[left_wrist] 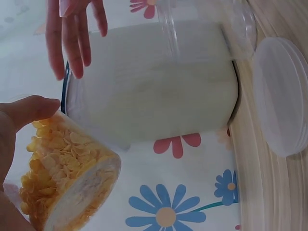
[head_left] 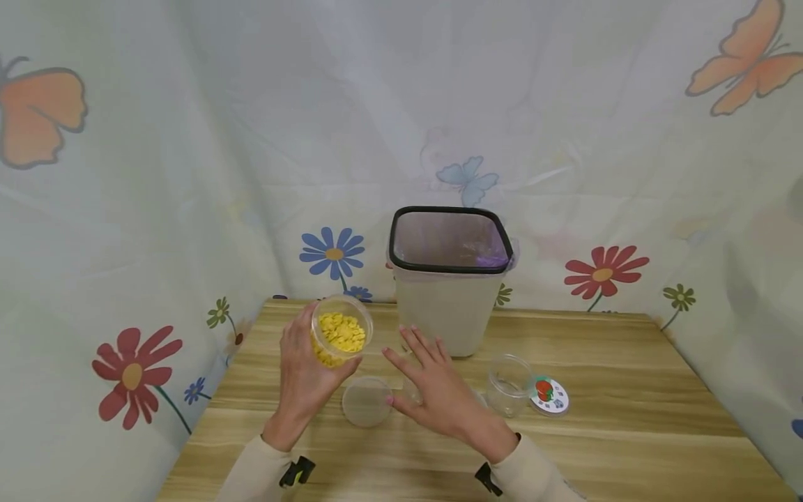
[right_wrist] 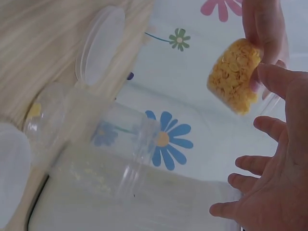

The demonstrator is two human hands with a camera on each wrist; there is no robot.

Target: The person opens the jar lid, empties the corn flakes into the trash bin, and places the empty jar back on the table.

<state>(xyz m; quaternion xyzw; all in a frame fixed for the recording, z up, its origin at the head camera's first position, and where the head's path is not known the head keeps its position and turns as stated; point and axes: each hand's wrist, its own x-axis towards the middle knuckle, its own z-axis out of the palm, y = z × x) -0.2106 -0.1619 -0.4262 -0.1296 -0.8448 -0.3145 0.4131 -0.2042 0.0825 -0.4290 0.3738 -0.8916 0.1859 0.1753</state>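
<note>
My left hand (head_left: 309, 373) grips a clear plastic jar of cornflakes (head_left: 341, 333), raised above the table and tilted. The yellow flakes fill much of it, as the left wrist view shows through its side. My right hand (head_left: 442, 390) holds nothing; its fingers are spread in the air, in front of the bin. Below that hand stands another clear plastic jar (right_wrist: 108, 137), partly hidden by it in the head view, with a few yellow bits inside. A frosted round lid (head_left: 366, 402) lies on the table between my hands.
A tall pale bin (head_left: 442, 307) with a black rim and a bag liner stands at the table's back. Right of my right hand are a clear plastic cup (head_left: 509, 390) and a round lid with a tomato label (head_left: 550, 395). A flowered curtain (head_left: 351, 139) surrounds the wooden table (head_left: 627, 390).
</note>
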